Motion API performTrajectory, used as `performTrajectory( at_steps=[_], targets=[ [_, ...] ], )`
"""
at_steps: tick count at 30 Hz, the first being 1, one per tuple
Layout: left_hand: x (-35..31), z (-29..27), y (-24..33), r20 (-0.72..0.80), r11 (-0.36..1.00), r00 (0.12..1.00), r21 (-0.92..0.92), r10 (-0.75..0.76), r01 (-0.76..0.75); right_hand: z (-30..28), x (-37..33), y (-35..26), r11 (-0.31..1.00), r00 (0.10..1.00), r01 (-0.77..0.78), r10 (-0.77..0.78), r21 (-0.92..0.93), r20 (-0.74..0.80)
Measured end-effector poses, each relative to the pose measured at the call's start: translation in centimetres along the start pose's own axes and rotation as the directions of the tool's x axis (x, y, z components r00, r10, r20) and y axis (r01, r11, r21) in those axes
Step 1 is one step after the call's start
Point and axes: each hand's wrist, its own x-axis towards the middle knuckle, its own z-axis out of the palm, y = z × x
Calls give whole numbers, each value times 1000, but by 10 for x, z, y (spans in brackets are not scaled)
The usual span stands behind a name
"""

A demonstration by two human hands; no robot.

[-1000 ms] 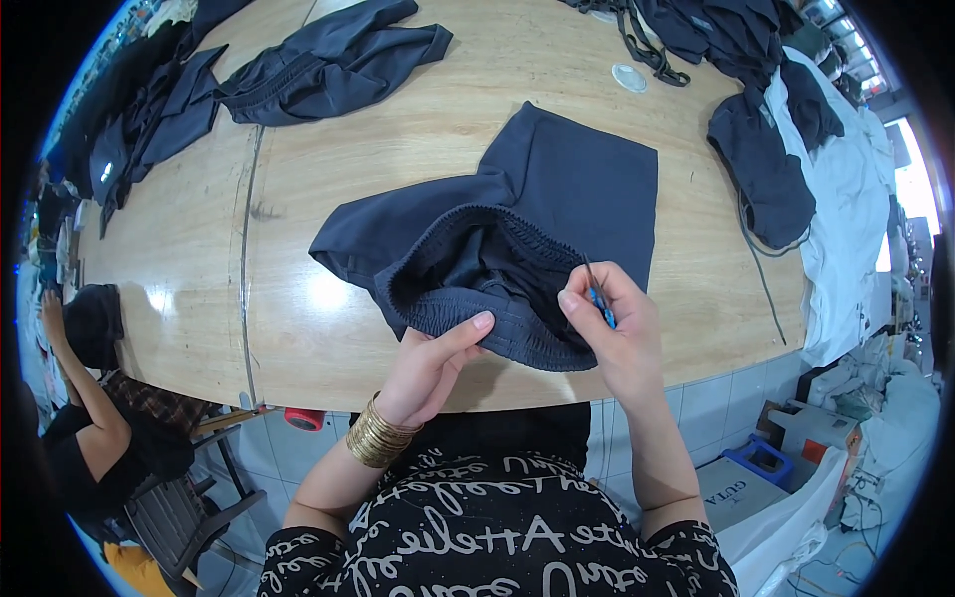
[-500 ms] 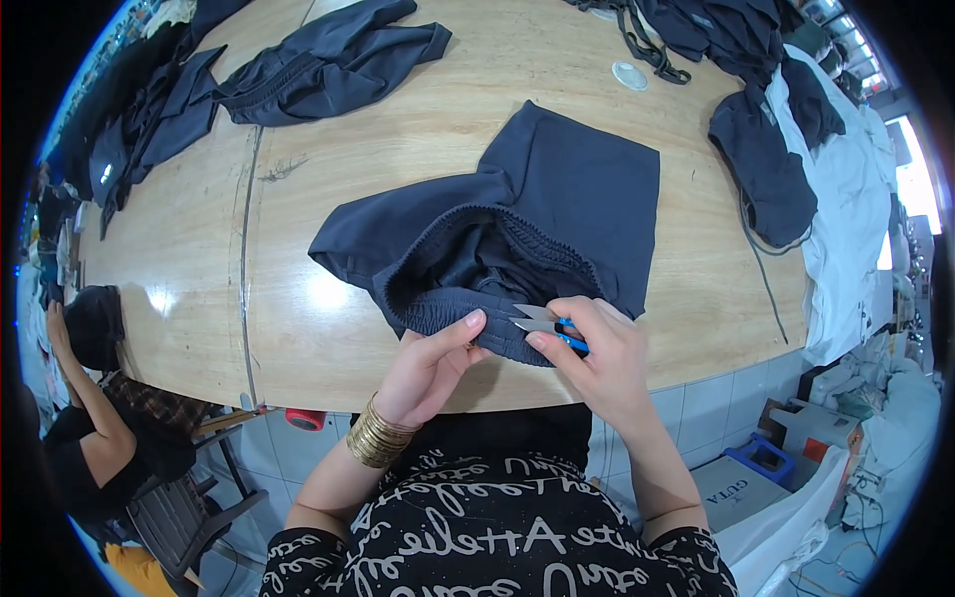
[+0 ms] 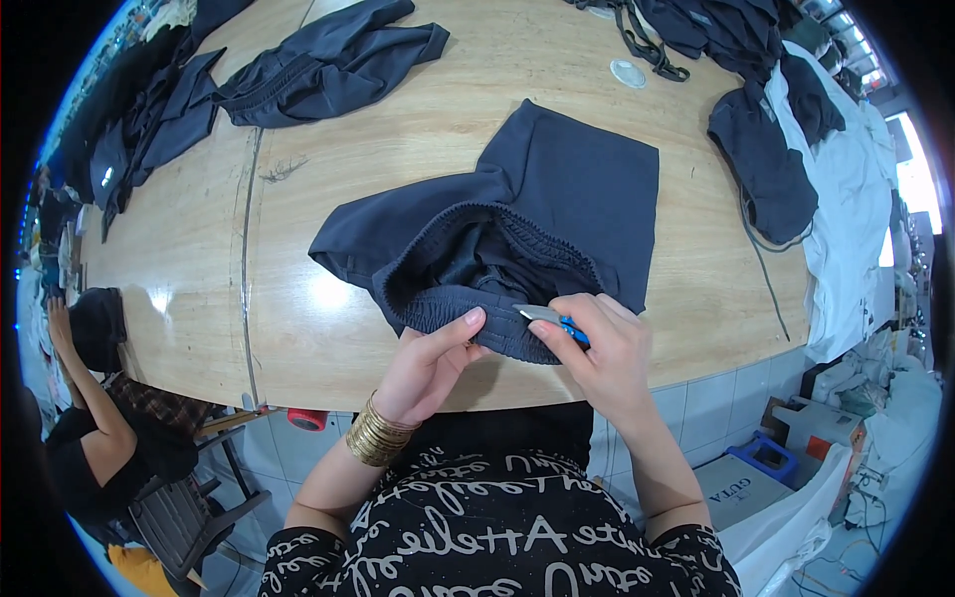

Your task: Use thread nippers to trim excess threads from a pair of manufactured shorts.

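Note:
Dark navy shorts [image 3: 587, 184] lie on the wooden table, their gathered elastic waistband open toward me. My left hand [image 3: 438, 360] pinches the near part of the waistband [image 3: 438, 306], thumb on top and fingers underneath. In my right hand [image 3: 604, 348] is a pair of thread snips [image 3: 577, 333] with blue handles. Their short blades are pressed together, tips touching or just over the waistband right of my left thumb. Any thread at the tips is too small to make out.
More dark garments lie at the far left [image 3: 328, 65] and far right [image 3: 766, 164] of the table [image 3: 368, 149]. White cloth [image 3: 851, 199] hangs over the right edge. At the left, another person's arm [image 3: 90, 383] reaches to a dark piece. Boxes [image 3: 741, 488] stand on the floor at right.
The snips' blades have come together from being spread apart, as my right fingers squeezed. My left hand and the shorts have stayed nearly still.

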Motion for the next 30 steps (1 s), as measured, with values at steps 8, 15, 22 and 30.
performTrajectory(
  at_steps=[8, 15, 22, 30],
  targets=[
    [-1, -2, 0, -11, 999, 1000, 40, 3, -3, -1, 1, -2, 999, 999, 39, -39, -19, -13],
    [-3, 1, 0, -30, 998, 998, 11, 54, -54, -2, 4, -6, 997, 998, -45, 48, 62, -48],
    [-5, 5, -7, 9, 893, 981, 412, 193, -179, 8, 14, -22, 908, 965, -262, 238, 327, 113],
    [-3, 4, -7, -33, 942, 985, 298, 170, -153, 7, 27, 5, 914, 910, -225, 321, 337, -262]
  ],
)
